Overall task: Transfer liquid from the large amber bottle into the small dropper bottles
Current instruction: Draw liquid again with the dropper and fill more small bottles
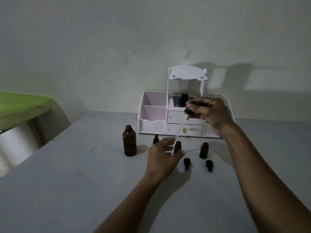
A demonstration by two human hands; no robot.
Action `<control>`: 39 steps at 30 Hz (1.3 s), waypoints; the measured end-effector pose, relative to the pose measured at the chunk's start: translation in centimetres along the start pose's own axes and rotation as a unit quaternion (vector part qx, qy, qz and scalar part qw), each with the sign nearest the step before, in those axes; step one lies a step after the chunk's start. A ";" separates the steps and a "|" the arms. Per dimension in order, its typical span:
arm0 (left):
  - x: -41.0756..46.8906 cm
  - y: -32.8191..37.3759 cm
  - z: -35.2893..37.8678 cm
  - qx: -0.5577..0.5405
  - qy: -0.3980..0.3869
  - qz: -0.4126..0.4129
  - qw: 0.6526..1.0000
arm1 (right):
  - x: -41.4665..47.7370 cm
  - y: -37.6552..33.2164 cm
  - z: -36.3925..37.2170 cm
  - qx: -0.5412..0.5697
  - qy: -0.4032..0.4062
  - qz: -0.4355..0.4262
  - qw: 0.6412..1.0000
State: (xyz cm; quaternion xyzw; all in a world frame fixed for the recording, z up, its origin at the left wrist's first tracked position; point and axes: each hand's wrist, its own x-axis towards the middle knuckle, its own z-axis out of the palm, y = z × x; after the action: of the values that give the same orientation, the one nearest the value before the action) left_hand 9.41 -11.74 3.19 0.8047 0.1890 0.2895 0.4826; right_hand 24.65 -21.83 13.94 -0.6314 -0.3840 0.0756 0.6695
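The large amber bottle point(129, 140) stands uncapped on the grey table at the left. My right hand point(210, 113) pinches the black bulb of a dropper point(187, 112), whose clear glass tube slants down toward a small open bottle point(177, 146). My left hand point(164, 156) curls around that small bottle, holding it upright. A capped small bottle point(156, 139) stands behind my left hand. Another small open bottle point(204, 150) stands to the right. Two black dropper caps point(187, 163) point(209, 165) lie in front.
A white and pink desk organiser point(152, 113) with small drawers and a raised shelf stands against the wall behind the bottles, a dark bottle inside it. A green-covered surface point(20, 106) sits off the table's left edge.
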 end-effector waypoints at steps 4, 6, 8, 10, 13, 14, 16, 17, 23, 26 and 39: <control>1.0 -0.7 1.7 0.013 -0.004 -0.052 0.999 | 0.2 1.2 -0.5 -0.023 -0.012 0.013 1.000; 1.3 -0.9 2.1 0.014 -0.003 -0.054 0.998 | 0.4 1.7 -0.6 -0.033 -0.012 0.016 0.999; 1.5 -1.0 2.3 0.017 0.001 -0.048 0.999 | 0.5 2.0 -0.7 -0.039 -0.009 0.014 0.999; 1.6 -1.0 2.4 0.017 0.005 -0.050 0.999 | 0.5 2.3 -0.6 -0.040 -0.010 0.015 0.999; 1.6 -0.9 2.4 0.014 0.001 -0.054 0.998 | 0.5 2.6 -0.2 -0.049 -0.019 0.015 0.999; 1.6 -0.9 2.4 0.009 0.002 -0.053 0.999 | 0.5 2.7 -0.1 -0.057 -0.023 0.014 0.998; 1.4 -0.8 2.4 -0.001 0.004 -0.056 0.998 | 0.4 2.9 0.3 -0.075 -0.029 0.014 0.997; 1.4 -0.8 2.3 -0.002 0.005 -0.056 0.998 | 0.3 2.9 0.3 -0.086 -0.032 0.013 0.996; 1.3 -1.0 2.3 0.011 0.013 -0.043 0.999 | 0.1 3.2 0.7 -0.152 -0.016 -0.003 0.988; 1.4 -1.1 2.3 0.013 0.007 -0.043 0.999 | 0.1 3.2 0.7 -0.165 0.002 -0.011 0.986; 1.3 -1.0 2.4 0.005 0.010 -0.052 0.999 | 0.0 2.9 0.6 -0.165 -0.008 -0.019 0.986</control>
State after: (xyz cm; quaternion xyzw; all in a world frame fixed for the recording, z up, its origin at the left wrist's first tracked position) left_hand 11.95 -12.09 1.82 0.7932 0.2368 0.2714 0.4910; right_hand 25.40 -20.74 11.25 -0.7251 -0.4081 0.0036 0.5546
